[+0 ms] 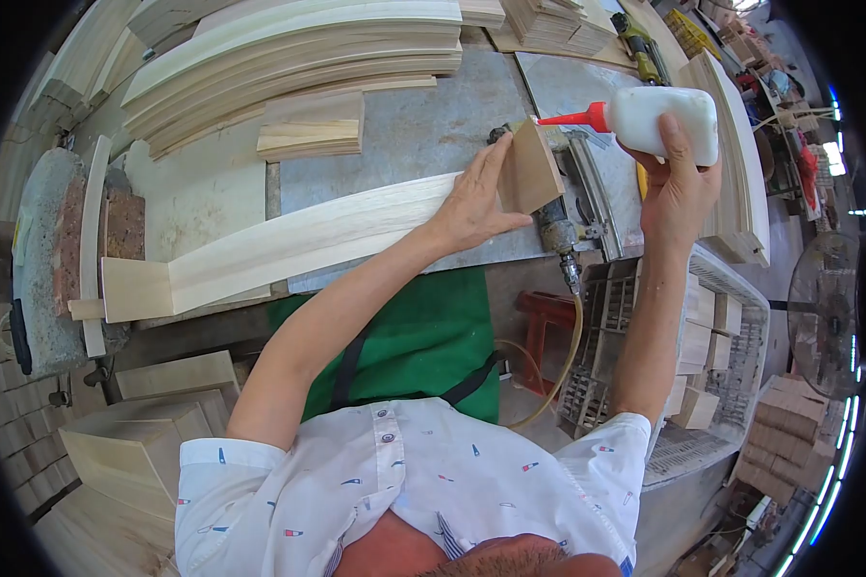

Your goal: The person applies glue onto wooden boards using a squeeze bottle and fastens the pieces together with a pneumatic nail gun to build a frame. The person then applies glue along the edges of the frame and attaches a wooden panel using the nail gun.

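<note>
My right hand is wrapped round a white squeeze bottle, held tilted on its side. Its red nozzle points left, with the tip at the top edge of a small wooden end board. My left hand grips that end board at its left side, thumb low and fingers stretched up along it. The end board stands at the right end of a long pale wooden board. A second small end piece stands at the long board's left end.
Stacked long boards and a short wood stack lie at the back. A pneumatic tool with a hose lies right of the end board. A plastic crate of wood blocks stands low right; a brick sits left.
</note>
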{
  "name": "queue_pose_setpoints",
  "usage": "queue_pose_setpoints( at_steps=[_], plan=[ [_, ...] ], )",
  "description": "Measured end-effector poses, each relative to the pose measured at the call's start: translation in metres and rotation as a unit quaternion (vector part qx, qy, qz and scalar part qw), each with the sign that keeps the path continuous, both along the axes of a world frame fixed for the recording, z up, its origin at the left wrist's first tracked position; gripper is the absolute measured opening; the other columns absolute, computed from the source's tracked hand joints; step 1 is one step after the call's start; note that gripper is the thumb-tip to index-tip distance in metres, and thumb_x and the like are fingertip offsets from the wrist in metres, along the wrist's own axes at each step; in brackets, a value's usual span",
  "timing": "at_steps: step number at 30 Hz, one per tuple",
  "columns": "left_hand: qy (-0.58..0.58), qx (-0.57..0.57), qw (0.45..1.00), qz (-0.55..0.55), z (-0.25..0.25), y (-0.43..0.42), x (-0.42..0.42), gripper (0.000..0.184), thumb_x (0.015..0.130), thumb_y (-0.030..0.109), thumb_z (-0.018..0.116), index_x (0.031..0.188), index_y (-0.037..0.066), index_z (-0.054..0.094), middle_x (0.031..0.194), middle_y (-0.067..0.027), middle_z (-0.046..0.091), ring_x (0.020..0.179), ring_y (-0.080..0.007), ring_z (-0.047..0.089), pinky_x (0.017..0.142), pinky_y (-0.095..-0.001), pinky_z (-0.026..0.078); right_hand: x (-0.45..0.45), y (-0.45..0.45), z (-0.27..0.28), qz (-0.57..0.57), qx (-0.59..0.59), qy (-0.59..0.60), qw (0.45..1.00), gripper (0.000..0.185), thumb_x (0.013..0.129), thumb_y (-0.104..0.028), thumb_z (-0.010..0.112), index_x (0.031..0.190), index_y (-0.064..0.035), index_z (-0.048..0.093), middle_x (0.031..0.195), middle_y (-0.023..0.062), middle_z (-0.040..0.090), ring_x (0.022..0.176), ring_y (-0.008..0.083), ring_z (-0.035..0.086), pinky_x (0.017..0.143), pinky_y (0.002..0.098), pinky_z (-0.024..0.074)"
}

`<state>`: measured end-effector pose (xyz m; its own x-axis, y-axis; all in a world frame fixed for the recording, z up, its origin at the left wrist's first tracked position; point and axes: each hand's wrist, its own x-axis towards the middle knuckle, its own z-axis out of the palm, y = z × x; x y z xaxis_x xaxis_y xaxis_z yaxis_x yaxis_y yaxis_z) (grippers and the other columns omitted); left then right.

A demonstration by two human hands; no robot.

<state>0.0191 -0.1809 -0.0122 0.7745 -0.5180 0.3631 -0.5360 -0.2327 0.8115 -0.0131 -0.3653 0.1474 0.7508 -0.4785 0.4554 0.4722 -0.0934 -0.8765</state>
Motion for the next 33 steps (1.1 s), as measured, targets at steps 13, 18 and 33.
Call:
queue_pose_setpoints(
  at_steps=[13, 18, 33],
  plan=[
    [0.022, 0.012, 1.000, 0.003, 0.001, 0.000, -0.001, 0.111, 0.071, 0.029, 0.081, 0.150, 0.006, 0.007, 0.146, -0.0250, 0.027, 0.135, -0.0389, 0.031, 0.112, -0.0421, 0.029, -0.040, 0.005, 0.015, -0.025, -0.033, 0.024, 0.999, 0.046, 0.082, -0.010, 0.074, 0.118, 0.0024, 0.049, 0.105, 0.0134, 0.061, 0.093, 0.0219, 0.065, 0.071, 0.0338, 0.0606],
    [0.018, 0.010, 1.000, 0.005, 0.000, 0.000, 0.000, 0.111, 0.071, 0.029, 0.082, 0.150, 0.005, 0.008, 0.145, -0.0244, 0.028, 0.135, -0.0381, 0.031, 0.112, -0.0417, 0.029, -0.056, 0.006, 0.016, -0.034, -0.032, 0.035, 0.998, 0.047, 0.082, -0.010, 0.074, 0.119, 0.0012, 0.049, 0.105, 0.0116, 0.062, 0.093, 0.0193, 0.065, 0.069, 0.0288, 0.0584],
    [0.019, 0.004, 1.000, 0.004, 0.000, 0.000, -0.001, 0.111, 0.070, 0.028, 0.082, 0.150, 0.005, 0.009, 0.145, -0.0245, 0.029, 0.135, -0.0378, 0.032, 0.112, -0.0411, 0.029, -0.084, -0.007, 0.018, -0.065, -0.051, 0.026, 0.996, 0.049, 0.082, -0.005, 0.073, 0.124, 0.0034, 0.049, 0.116, 0.0141, 0.059, 0.103, 0.0223, 0.062, 0.088, 0.0359, 0.0525]
  ],
)
